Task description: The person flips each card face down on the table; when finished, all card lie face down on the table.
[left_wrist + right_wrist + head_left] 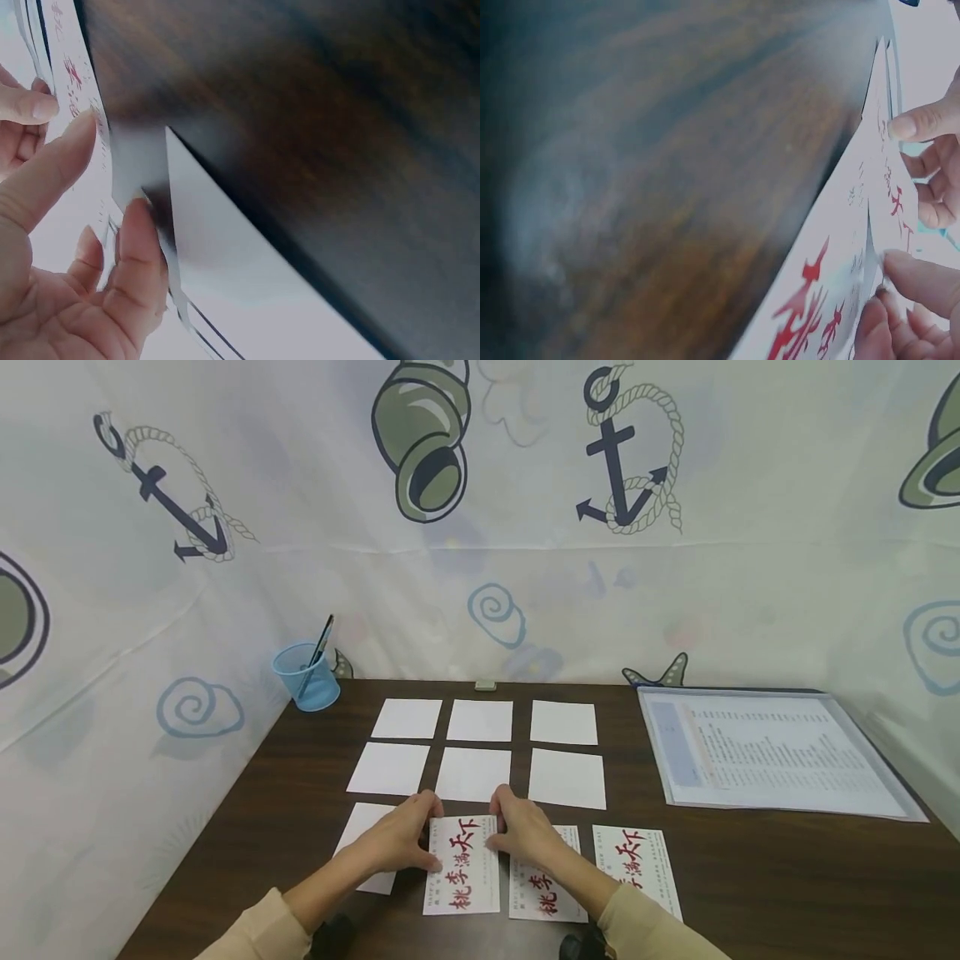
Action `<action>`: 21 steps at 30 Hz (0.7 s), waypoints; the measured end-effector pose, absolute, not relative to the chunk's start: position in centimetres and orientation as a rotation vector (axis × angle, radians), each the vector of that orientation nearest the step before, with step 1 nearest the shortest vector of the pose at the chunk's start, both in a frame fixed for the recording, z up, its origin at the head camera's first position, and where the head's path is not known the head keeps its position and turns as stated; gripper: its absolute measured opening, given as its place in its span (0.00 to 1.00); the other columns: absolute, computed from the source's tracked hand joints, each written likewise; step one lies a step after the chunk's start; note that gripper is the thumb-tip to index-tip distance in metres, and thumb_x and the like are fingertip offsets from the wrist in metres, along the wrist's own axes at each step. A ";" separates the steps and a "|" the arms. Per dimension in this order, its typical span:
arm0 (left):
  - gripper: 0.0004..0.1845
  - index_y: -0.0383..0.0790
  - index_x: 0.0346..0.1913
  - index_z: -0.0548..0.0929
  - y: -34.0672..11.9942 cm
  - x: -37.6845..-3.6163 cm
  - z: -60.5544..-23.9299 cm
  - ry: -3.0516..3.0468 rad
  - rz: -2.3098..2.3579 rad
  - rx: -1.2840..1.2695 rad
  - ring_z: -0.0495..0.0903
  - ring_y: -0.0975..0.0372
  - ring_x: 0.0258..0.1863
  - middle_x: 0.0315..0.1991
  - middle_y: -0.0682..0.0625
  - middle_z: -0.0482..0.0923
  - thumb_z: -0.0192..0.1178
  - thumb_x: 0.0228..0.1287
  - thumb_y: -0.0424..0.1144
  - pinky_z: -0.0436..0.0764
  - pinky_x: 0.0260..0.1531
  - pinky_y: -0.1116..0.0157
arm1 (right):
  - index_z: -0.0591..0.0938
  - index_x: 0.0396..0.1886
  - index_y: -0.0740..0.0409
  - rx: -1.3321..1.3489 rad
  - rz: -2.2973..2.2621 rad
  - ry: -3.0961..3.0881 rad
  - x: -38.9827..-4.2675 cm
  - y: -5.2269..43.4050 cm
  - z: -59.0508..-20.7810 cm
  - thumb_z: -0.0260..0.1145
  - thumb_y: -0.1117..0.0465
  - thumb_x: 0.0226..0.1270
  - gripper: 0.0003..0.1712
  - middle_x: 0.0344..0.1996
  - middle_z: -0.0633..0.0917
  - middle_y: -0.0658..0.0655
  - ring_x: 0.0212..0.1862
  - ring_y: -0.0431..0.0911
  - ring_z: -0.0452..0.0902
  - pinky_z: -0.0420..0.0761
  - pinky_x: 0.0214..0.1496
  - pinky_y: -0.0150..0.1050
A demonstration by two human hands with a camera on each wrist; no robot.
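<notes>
— Sleeves [251, 931] nearest the camera, coming in low on both sides, and beyond them, between your hands, it's the card [463, 864], red print up, at the front of the table [765, 885]!

— Blank card [378, 883] to its left, two lettered cards [542, 902] to its right. Your left hand [401, 839] has the left edge, thumb and bent fingers a modest gap apart; your right hand [525, 833] pinches the right edge, gap nearly closed.

— Lifted clear of the table?

— Can't tell from these angles! But look at the stuff you're handling: thin, surely featherlight, probably bendy.

— So go easy?

— Very! Push your hands together and it may bow; squeeze hard near a corner and it could crease.

— Slippery?

— Perhaps a little. Best grip for you: opposite side edges, partway down, light thumbs, pressure even on both sides.
</notes>
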State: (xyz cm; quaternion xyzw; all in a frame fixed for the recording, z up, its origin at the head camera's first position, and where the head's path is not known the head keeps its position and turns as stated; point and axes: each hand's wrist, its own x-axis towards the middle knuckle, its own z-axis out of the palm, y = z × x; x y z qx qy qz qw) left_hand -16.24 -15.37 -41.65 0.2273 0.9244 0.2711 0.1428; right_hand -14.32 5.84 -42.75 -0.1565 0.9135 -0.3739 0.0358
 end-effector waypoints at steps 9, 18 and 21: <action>0.18 0.39 0.43 0.73 -16.4 -17.9 -40.7 2.564 1.151 0.688 0.72 0.61 0.26 0.28 0.51 0.73 0.69 0.51 0.31 0.73 0.23 0.69 | 0.70 0.45 0.64 -0.349 -1.605 2.517 -14.9 6.5 -42.3 0.65 0.71 0.57 0.17 0.25 0.75 0.52 0.23 0.40 0.74 0.78 0.25 0.32; 0.24 0.35 0.58 0.72 -16.6 -19.1 -40.6 2.054 1.716 0.391 0.80 0.56 0.40 0.42 0.43 0.74 0.63 0.60 0.36 0.82 0.43 0.59 | 0.72 0.50 0.64 0.066 -2.127 2.016 -15.6 6.7 -42.5 0.62 0.71 0.61 0.17 0.29 0.77 0.52 0.27 0.40 0.74 0.78 0.29 0.31; 0.28 0.34 0.62 0.68 -16.4 -19.1 -40.7 1.934 1.809 0.337 0.80 0.57 0.44 0.46 0.44 0.73 0.63 0.60 0.37 0.81 0.46 0.60 | 0.72 0.50 0.63 0.145 -2.205 1.879 -15.6 6.7 -42.7 0.62 0.71 0.62 0.17 0.29 0.77 0.51 0.28 0.41 0.75 0.76 0.30 0.31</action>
